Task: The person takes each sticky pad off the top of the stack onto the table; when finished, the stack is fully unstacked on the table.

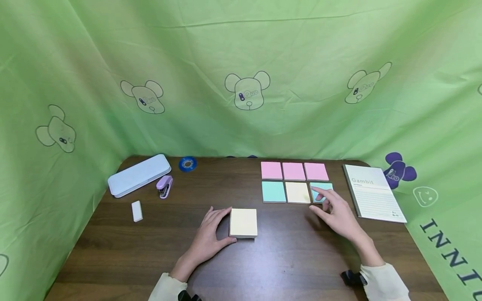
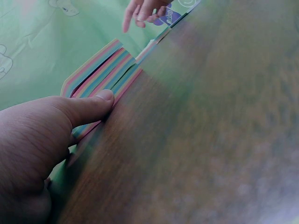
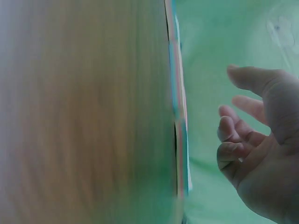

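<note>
My left hand (image 1: 207,238) grips a stack of sticky note pads (image 1: 243,223) at the middle of the table, thumb on the near side and fingers along the far left corner. The top pad is pale yellow. In the left wrist view the stack's edges show pink, yellow and blue stripes (image 2: 105,70). My right hand (image 1: 340,215) hovers over a blue sticky note pad (image 1: 325,185), partly covering it, with nothing held. Its fingers look loosely bent in the right wrist view. Beside that pad lie a cream pad (image 1: 298,192) and another blue pad (image 1: 273,192).
Behind the blue and cream row lie three pink pads (image 1: 293,171). A notebook (image 1: 373,192) is at the right edge. On the left are a pale blue case (image 1: 139,175), a purple stapler (image 1: 164,186), a white eraser (image 1: 137,211) and blue tape (image 1: 187,164). Green cloth surrounds the table.
</note>
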`<state>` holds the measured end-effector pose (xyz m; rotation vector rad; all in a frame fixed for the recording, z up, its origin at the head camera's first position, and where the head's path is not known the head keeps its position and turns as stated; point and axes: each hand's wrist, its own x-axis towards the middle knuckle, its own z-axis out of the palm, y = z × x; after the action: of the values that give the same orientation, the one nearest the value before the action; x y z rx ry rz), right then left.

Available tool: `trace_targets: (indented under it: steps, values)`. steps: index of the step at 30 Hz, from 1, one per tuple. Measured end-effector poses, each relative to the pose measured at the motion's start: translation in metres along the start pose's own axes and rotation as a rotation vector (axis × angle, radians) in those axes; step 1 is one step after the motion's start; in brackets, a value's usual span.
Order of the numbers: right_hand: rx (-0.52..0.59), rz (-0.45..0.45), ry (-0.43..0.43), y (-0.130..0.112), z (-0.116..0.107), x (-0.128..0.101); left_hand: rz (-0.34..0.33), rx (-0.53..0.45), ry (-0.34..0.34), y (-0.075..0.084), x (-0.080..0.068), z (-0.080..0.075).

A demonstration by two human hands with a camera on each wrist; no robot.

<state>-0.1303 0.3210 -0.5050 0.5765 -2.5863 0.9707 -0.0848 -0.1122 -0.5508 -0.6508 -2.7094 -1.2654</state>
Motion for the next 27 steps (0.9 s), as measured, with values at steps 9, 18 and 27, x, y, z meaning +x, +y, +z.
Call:
trace_targets:
  steps: [9, 18, 27]
  values:
    - [0.128, -0.018, 0.000, -0.045, 0.032, 0.003, -0.002, 0.000, -0.004, 0.002, 0.000, 0.000]
    - [0.160, -0.054, -0.122, -0.088, 0.070, 0.003, 0.018, -0.002, 0.009, 0.001, 0.001, -0.001]
    - [0.155, 0.010, -0.273, -0.115, 0.099, 0.007, 0.005, 0.002, -0.008, 0.001, 0.000, -0.002]
